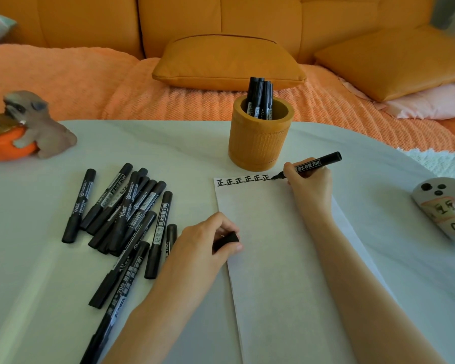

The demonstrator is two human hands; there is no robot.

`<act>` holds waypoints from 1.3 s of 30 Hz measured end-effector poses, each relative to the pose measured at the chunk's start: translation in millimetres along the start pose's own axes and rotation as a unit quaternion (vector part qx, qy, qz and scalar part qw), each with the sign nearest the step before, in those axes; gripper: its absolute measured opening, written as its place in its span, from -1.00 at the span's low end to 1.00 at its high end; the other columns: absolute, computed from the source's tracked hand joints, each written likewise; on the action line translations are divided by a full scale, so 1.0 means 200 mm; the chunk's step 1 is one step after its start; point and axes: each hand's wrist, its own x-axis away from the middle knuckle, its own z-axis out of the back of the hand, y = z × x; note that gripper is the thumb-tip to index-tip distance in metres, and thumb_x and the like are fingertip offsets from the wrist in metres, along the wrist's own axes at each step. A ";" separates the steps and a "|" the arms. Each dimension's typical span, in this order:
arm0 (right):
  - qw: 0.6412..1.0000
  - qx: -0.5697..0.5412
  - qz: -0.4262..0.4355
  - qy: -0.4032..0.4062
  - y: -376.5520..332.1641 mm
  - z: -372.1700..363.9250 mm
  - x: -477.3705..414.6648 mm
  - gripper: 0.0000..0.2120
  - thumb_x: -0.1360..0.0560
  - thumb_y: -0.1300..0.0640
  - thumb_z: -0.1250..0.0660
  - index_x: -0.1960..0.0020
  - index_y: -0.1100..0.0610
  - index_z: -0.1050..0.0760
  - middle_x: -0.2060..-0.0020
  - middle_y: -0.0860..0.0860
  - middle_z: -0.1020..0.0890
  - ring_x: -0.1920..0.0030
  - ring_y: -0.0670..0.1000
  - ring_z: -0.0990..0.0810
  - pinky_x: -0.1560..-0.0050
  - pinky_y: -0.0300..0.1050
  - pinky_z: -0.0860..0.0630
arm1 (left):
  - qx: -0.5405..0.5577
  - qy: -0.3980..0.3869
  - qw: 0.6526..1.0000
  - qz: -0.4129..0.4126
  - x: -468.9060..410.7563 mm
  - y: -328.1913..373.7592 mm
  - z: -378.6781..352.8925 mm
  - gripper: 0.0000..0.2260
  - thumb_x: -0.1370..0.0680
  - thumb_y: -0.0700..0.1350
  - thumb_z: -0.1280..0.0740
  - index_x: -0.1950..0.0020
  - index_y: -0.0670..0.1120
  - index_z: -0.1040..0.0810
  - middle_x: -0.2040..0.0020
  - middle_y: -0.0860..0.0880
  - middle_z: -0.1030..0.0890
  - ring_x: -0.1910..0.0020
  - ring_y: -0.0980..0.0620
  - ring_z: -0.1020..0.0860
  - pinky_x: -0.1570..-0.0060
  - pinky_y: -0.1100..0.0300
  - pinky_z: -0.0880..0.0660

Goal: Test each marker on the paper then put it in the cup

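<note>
A white sheet of paper (268, 245) lies on the table with a row of several black characters along its top edge. My right hand (310, 185) grips an uncapped black marker (317, 162), its tip touching the paper just right of the last character. My left hand (208, 240) rests on the paper's left edge and holds the black cap (227, 239). Behind the paper stands an orange-brown cup (258, 143) holding several black markers (260, 99). A loose pile of capped black markers (126, 216) lies left of the paper.
A dog-and-pumpkin figurine (24, 127) sits at the table's far left. A white ghost-shaped object (441, 206) with writing lies at the right edge. Beyond the white table (168, 143) is an orange sofa with cushions (229, 61) and a knitted throw.
</note>
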 end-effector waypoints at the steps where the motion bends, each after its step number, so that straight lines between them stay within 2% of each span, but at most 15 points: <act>1: 1.000 -0.003 -0.002 0.002 0.00 0.00 0.00 -0.87 -0.44 0.18 -0.33 0.24 0.23 -0.49 0.43 -0.03 -0.49 0.46 -0.14 -0.38 0.48 -0.38 -0.29 | -0.002 -0.001 1.000 0.000 0.00 0.00 0.00 -0.87 -0.44 -0.09 -0.42 0.08 0.08 -0.53 0.12 0.19 -0.63 0.11 0.33 -0.56 0.03 0.30 -0.51; 3: 1.000 -0.013 -0.010 0.005 0.00 0.01 0.00 -0.86 -0.45 0.17 -0.33 0.25 0.21 -0.48 0.45 -0.05 -0.49 0.47 -0.17 -0.39 0.44 -0.36 -0.32 | -0.005 -0.001 1.000 0.001 0.00 0.00 0.00 -0.88 -0.44 -0.08 -0.42 0.08 0.08 -0.53 0.11 0.18 -0.63 0.11 0.33 -0.55 0.05 0.34 -0.49; 5: 0.999 -0.037 -0.022 0.001 -0.02 0.02 0.01 -0.82 -0.46 0.15 -0.35 0.29 0.17 -0.47 0.49 -0.08 -0.48 0.50 -0.18 -0.38 0.39 -0.31 -0.33 | -0.003 0.000 1.000 0.003 0.00 0.00 0.00 -0.88 -0.44 -0.09 -0.42 0.07 0.07 -0.53 0.11 0.17 -0.64 0.10 0.31 -0.56 0.03 0.29 -0.51; 9: 0.987 -0.144 -0.064 -0.029 -0.08 0.05 0.04 -0.82 -0.49 0.11 -0.41 0.25 0.16 -0.55 0.49 -0.04 -0.52 0.44 -0.08 -0.43 0.38 -0.26 -0.38 | -0.004 0.009 1.000 -0.005 0.01 0.02 0.00 -0.87 -0.44 -0.05 -0.41 0.04 0.09 -0.55 0.12 0.20 -0.63 0.11 0.26 -0.58 0.03 0.21 -0.52; 14: 0.970 -0.205 -0.093 -0.095 -0.18 0.09 0.17 -0.71 -0.49 -0.03 -0.39 0.19 0.21 -0.56 0.46 0.03 -0.53 0.43 -0.05 -0.45 0.42 -0.27 -0.37 | 0.015 0.044 0.999 -0.026 0.02 0.06 0.03 -0.88 -0.44 -0.01 -0.41 0.04 0.11 -0.59 0.19 0.22 -0.62 0.25 0.22 -0.59 0.21 0.38 -0.48; 19: 0.961 -0.222 -0.122 -0.114 -0.22 0.12 0.28 -0.80 -0.51 0.11 -0.37 0.24 0.17 -0.48 0.48 0.04 -0.46 0.50 -0.06 -0.40 0.49 -0.30 -0.35 | 0.096 0.073 0.993 -0.014 0.02 0.09 0.03 -0.80 -0.40 -0.10 -0.45 0.01 0.02 -0.56 0.26 0.10 -0.66 0.33 0.17 -0.58 0.18 0.24 -0.52; 22: 0.965 -0.201 -0.112 -0.129 -0.23 0.11 0.31 -0.77 -0.50 0.11 -0.38 0.26 0.19 -0.43 0.49 0.07 -0.40 0.50 -0.03 -0.33 0.50 -0.29 -0.29 | 0.123 0.096 0.988 -0.005 0.02 0.11 0.04 -0.81 -0.37 -0.09 -0.48 0.08 -0.01 -0.54 0.23 0.08 -0.67 0.31 0.13 -0.60 0.17 0.20 -0.53; 24: 0.966 -0.194 -0.099 -0.138 -0.24 0.10 0.33 -0.78 -0.49 0.12 -0.38 0.22 0.21 -0.43 0.50 0.08 -0.33 0.49 -0.01 -0.24 0.49 -0.26 -0.20 | 0.132 0.101 0.986 -0.004 0.02 0.11 0.04 -0.80 -0.34 -0.10 -0.49 0.11 -0.04 -0.54 0.23 0.07 -0.67 0.29 0.13 -0.61 0.18 0.23 -0.54; 26: 0.965 -0.196 -0.097 -0.145 -0.24 0.09 0.34 -0.77 -0.50 0.15 -0.37 0.27 0.23 -0.43 0.53 0.06 -0.29 0.51 -0.02 -0.20 0.49 -0.24 -0.16 | 0.137 0.102 0.985 -0.006 0.02 0.11 0.04 -0.79 -0.33 -0.11 -0.50 0.11 -0.06 -0.55 0.24 0.06 -0.67 0.29 0.15 -0.61 0.20 0.29 -0.54; 28: 0.964 -0.193 -0.098 -0.153 -0.24 0.08 0.35 -0.75 -0.51 0.20 -0.35 0.33 0.21 -0.43 0.56 0.03 -0.31 0.53 -0.04 -0.21 0.50 -0.27 -0.18 | 0.140 0.102 0.985 -0.009 0.02 0.12 0.04 -0.79 -0.33 -0.13 -0.51 0.11 -0.08 -0.55 0.24 0.07 -0.67 0.28 0.17 -0.61 0.21 0.34 -0.52; 33: 0.966 -0.168 -0.080 -0.180 -0.25 0.04 0.39 -0.77 -0.50 0.23 -0.34 0.31 0.25 -0.43 0.57 0.02 -0.31 0.53 -0.04 -0.22 0.50 -0.28 -0.21 | 0.135 0.100 0.986 -0.021 0.02 0.13 0.04 -0.80 -0.33 -0.13 -0.51 0.12 -0.08 -0.56 0.24 0.09 -0.67 0.23 0.22 -0.61 0.21 0.42 -0.48; 39: 0.965 -0.178 -0.070 -0.180 -0.25 -0.01 0.44 -0.78 -0.50 0.29 -0.31 0.32 0.25 -0.41 0.58 0.00 -0.26 0.53 -0.03 -0.19 0.50 -0.24 -0.18 | 0.127 0.121 0.984 -0.022 0.03 0.13 0.04 -0.81 -0.30 -0.13 -0.52 0.18 -0.09 -0.57 0.26 0.11 -0.68 0.28 0.22 -0.61 0.24 0.48 -0.45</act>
